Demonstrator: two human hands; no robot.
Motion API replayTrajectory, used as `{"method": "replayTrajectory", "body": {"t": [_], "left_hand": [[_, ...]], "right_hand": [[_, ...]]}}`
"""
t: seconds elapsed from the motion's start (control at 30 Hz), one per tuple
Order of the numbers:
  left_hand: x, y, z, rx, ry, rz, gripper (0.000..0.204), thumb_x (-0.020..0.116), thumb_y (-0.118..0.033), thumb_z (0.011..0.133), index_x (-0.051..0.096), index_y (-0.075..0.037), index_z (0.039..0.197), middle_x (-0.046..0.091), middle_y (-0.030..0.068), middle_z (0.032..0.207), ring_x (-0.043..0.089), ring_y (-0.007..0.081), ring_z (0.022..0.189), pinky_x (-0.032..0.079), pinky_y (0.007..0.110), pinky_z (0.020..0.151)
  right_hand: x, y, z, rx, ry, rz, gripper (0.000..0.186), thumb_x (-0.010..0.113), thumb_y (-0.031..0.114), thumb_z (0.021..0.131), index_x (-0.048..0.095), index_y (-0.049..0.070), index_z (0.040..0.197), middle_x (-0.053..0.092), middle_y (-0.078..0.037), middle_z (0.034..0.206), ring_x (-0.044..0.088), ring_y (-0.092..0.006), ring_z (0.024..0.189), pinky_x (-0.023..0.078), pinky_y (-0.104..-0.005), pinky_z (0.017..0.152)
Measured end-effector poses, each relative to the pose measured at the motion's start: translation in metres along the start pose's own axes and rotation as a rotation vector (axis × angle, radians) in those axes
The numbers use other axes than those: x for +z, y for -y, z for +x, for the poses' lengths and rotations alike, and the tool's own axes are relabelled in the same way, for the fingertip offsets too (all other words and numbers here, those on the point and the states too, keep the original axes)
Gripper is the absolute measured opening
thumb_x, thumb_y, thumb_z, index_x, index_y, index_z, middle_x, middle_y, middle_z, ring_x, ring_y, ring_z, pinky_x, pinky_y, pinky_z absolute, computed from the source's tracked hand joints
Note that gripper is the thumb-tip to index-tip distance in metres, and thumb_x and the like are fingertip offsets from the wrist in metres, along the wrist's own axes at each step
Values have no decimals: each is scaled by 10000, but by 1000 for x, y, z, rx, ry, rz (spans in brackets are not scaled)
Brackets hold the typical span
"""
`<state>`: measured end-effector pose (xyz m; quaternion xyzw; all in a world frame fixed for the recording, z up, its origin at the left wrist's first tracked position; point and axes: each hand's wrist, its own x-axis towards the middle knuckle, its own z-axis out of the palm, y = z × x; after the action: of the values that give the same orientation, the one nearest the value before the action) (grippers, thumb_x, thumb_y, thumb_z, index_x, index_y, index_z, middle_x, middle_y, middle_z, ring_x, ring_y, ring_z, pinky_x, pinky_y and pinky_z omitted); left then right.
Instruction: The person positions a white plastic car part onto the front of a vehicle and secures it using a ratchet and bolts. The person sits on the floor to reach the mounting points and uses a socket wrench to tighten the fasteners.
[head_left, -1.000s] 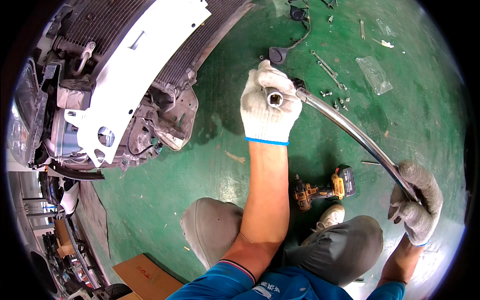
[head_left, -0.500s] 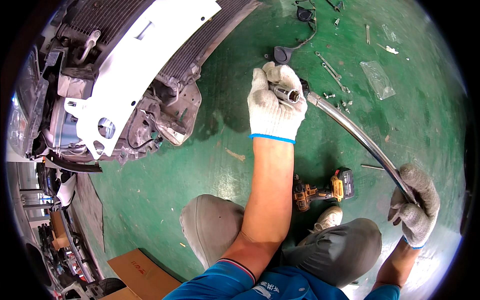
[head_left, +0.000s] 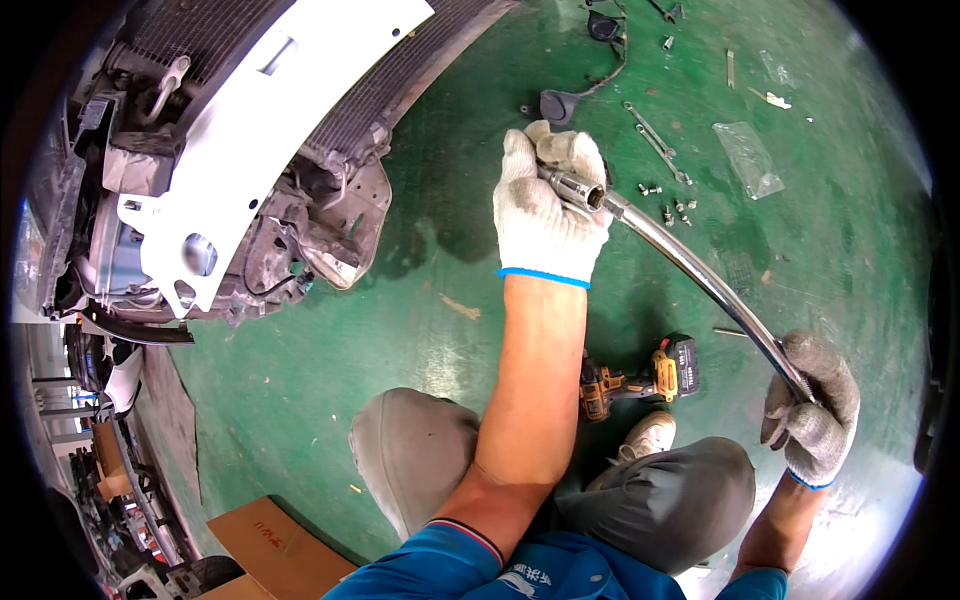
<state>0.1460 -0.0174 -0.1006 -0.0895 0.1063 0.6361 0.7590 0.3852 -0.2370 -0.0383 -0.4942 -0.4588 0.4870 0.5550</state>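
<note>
Holding the bar, right hand hides its end.

The 1 view comes from the left of 2 fisheye cameras worn side by side on the person's head. It looks steeply down at the green floor, with the left hand and right hand near, the blue shirt nearest at the lower edge, and straight edges bending toward the rim.

L grip w/ chrome socket – R grip on long bar
</note>
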Motion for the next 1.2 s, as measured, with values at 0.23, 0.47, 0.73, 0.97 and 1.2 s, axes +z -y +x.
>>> {"method": "replayTrajectory", "body": {"t": [0.23,0.47,0.73,0.97,1.2], "left_hand": [[0,1,-3,-8,100,-29,349,507,-341,1079,597,-7,1028,572,44,752,610,169,698,629,380,681],[6,2,-9,63,249,106,340,515,-334,1078,592,-2,1083,573,36,774,604,174,714,612,389,688],[13,12,-19,62,318,130,327,554,-329,1061,587,-8,1114,530,20,786,524,155,683,572,348,668],[11,9,-22,169,314,376,322,608,-316,1035,592,-35,1192,581,11,850,426,81,609,367,229,487],[20,17,-56,-187,515,1080,407,718,-84,851,628,62,1220,710,187,1034,609,113,625,441,223,476]], "right_hand": [[-4,-13,2,90,9,167,705,805,332,832,558,-118,1314,651,-168,686,573,-187,431,401,-269,360],[-6,-25,0,163,-45,212,718,790,346,831,552,-162,1280,682,-207,703,600,-225,423,438,-288,355],[-8,-26,11,519,107,-52,510,695,136,787,649,-103,1235,684,-120,761,643,-161,551,480,-235,455],[-5,-75,12,376,90,-58,382,811,236,852,741,-32,1115,644,-25,726,538,-60,531,412,-215,461],[-12,-93,17,285,12,66,360,838,138,814,735,-29,1116,699,-33,827,619,-76,652,488,-230,560]]}}
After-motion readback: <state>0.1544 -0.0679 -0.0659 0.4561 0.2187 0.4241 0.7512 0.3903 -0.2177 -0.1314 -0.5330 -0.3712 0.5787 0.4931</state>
